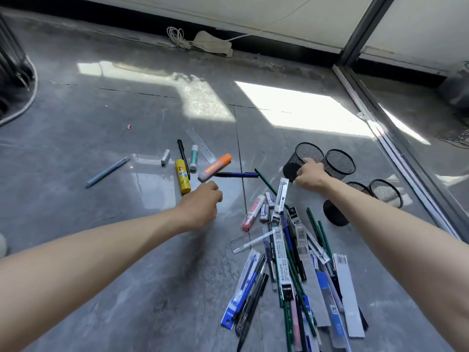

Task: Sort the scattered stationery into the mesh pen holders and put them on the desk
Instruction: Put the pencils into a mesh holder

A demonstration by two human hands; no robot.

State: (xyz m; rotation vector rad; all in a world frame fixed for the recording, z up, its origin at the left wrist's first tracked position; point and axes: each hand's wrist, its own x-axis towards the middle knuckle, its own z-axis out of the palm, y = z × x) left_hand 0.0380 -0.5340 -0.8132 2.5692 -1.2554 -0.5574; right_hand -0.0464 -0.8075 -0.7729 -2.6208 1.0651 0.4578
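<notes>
Several black mesh pen holders lie tipped on the grey floor at the right. My right hand (308,175) grips the nearest one (303,158) by its rim, with a second holder (340,162) right behind it. Two more holders (385,193) lie further right, partly hidden by my right forearm. My left hand (203,201) hovers with loosely curled fingers, holding nothing, just below an orange highlighter (215,166) and a dark blue pen (236,174). A yellow glue stick (182,177) lies to its left. A heap of pens, refills and rulers (291,270) fills the lower right.
A steel ruler (201,146), a white glue stick (194,157), a black pen (183,154), an eraser (165,157) and a grey pen (107,172) lie scattered further out. A pink correction tape (252,212) sits beside small erasers. A glass partition rail (396,148) runs along the right.
</notes>
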